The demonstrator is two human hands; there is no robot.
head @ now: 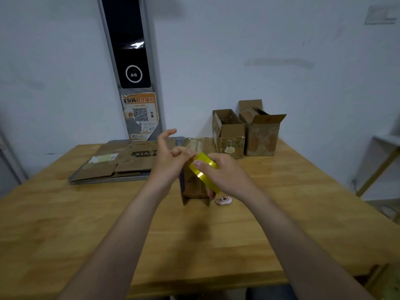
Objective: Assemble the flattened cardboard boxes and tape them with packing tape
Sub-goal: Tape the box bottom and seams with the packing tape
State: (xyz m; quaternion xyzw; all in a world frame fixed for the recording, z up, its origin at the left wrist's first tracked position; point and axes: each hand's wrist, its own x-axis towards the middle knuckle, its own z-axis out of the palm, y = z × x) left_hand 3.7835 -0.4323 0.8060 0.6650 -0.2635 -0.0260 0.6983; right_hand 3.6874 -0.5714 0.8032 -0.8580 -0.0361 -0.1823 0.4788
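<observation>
— Head view: where's our tape?
— The packing tape roll [203,169] is in our right grip [226,175], fingers curled round it. Our left grip [171,161] pinches its upper edge.
— And the box?
— The small cardboard box [193,188] stands on the worktop [86,224] just below the roll, long axis upright.

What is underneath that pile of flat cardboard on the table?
A grey tray sticks out beneath the flat cardboard, resting on the table. Only its edges show; the cardboard covers its middle, so anything else there is hidden.
</observation>
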